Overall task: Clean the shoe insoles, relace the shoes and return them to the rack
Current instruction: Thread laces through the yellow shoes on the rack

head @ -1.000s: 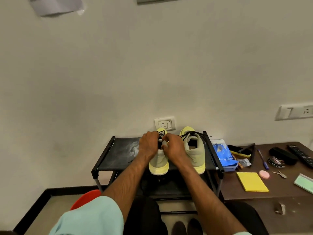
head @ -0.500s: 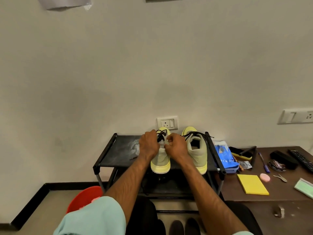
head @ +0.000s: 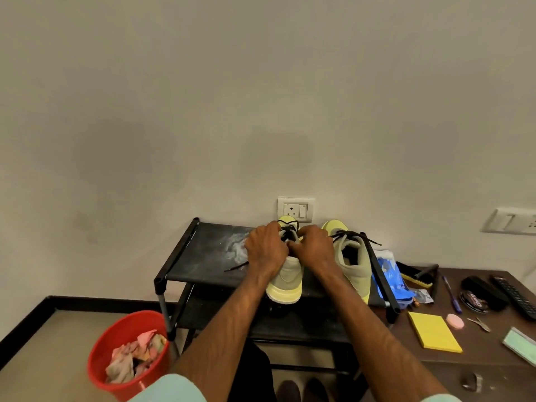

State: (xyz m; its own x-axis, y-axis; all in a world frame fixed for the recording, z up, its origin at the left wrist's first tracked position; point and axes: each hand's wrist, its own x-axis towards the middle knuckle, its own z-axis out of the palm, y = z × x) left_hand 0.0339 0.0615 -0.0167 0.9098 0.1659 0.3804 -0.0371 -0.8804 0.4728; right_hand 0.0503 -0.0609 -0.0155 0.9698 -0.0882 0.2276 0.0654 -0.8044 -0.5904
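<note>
Now I'm relacing: my left hand (head: 265, 250) and right hand (head: 313, 247) meet over the shoe (head: 285, 282) on the rack (head: 200, 256), both curled and apparently pinching its lace (head: 289, 229). Next, I'd pull it snug and even. The second shoe (head: 352, 258) waits right of them.

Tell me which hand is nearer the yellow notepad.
Right. The right hand, at the laces, is up-left of the yellow notepad; the left hand lies beside it, farther left.

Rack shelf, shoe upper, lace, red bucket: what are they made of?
Rack shelf: probably black fabric, matte, dusty white smear clinging to it. Shoe upper: pale green textile or suede, matte, softly creased; can't tell which. Lace: black cord, thin, limp; weave unseen. Red bucket: plastic, smooth with slight sheen, thin moulded rim.
</note>
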